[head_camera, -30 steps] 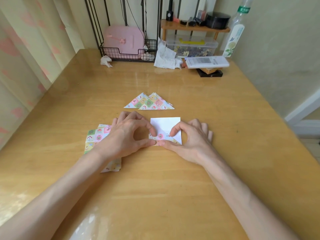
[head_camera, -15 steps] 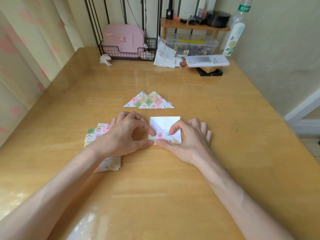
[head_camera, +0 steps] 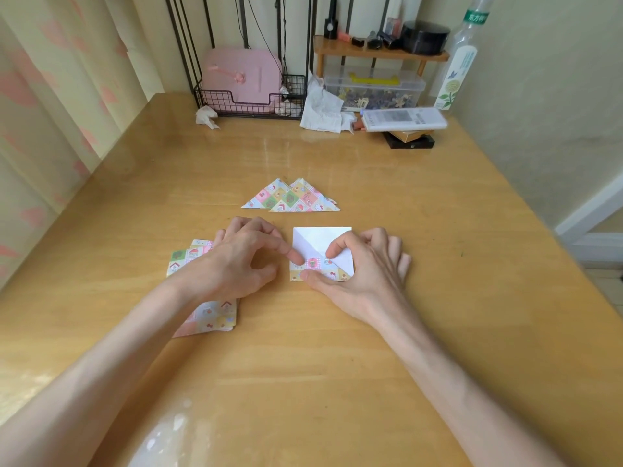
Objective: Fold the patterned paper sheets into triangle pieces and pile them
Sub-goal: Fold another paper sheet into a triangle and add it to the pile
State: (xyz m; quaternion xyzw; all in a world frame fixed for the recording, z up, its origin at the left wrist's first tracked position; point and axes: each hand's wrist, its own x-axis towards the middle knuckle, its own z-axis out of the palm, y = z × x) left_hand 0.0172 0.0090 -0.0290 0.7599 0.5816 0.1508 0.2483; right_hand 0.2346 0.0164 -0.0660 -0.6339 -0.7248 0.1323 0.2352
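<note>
Two hands work at the middle of the table (head_camera: 303,382). Bare wood spreads around them: a wide stretch toward the near edge between the forearms, another toward the right edge, and a band between the work and the things along the far edge.

The sheet (head_camera: 320,239) lies white side up just right of centre, with a patterned strip turned up along its near edge. The right hand (head_camera: 365,276) pinches that strip, thumb on the pattern and index fingertip bent down at the fold. The left hand (head_camera: 241,261) has its fingers curled; only the index tip presses the sheet's left edge, and the thumb is off the paper. The stack of patterned sheets (head_camera: 183,261) sits toward the left edge, half hidden under the left wrist. The folded triangles (head_camera: 290,198) lie overlapped just beyond the hands, apart from them.

Since half a second ago, the left thumb has drawn back from the sheet's near left corner; the papers sit as they were.

Along the far edge, a wire basket (head_camera: 232,104) holds a pink case (head_camera: 242,74). A clear lidded box (head_camera: 374,92) holds bits too small to name. A wooden shelf (head_camera: 381,52) over it carries a black round tin (head_camera: 425,37) and small bottles. A tall bottle (head_camera: 462,62) stands at the far right corner.
</note>
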